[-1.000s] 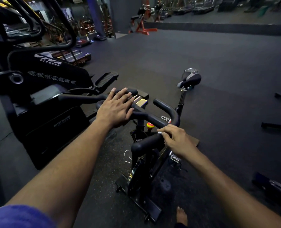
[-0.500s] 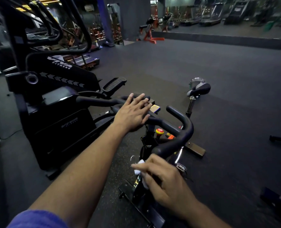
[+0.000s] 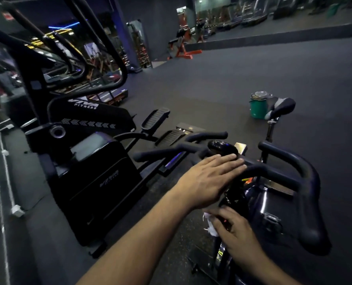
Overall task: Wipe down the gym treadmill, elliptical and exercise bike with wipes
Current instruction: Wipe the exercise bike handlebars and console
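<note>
I am pressing a crumpled white wipe point(image 3: 210, 226) against the black upright stem of the black exercise bike point(image 3: 259, 202) with my right hand point(image 3: 235, 233), well below the bike's handlebars – the fingers are curling over the wipe and pinching it to the frame. The wipe is showing only as a small white scrap at the left edge of that hand. My left hand point(image 3: 207, 182) is lying flat, fingers straight and held close together, on the padded black handlebar point(image 3: 278, 175) at its centre, the fingertips reaching just beside the glossy dark console point(image 3: 222, 148). The bike's grey-and-black saddle point(image 3: 281, 108) is standing beyond the handlebars on its post. Just behind the saddle a green bucket with a shiny lid point(image 3: 257, 108) is sitting on the dark rubber gym floor point(image 3: 232, 79). To my left the black elliptical machine marked "VIVA FITNESS" point(image 3: 84, 140) is standing beside the bike, its ribbed pedals pointing toward the handlebars. Far off, along the floor's far edge, an orange-framed bench point(image 3: 183, 50) is showing – blurred.
</note>
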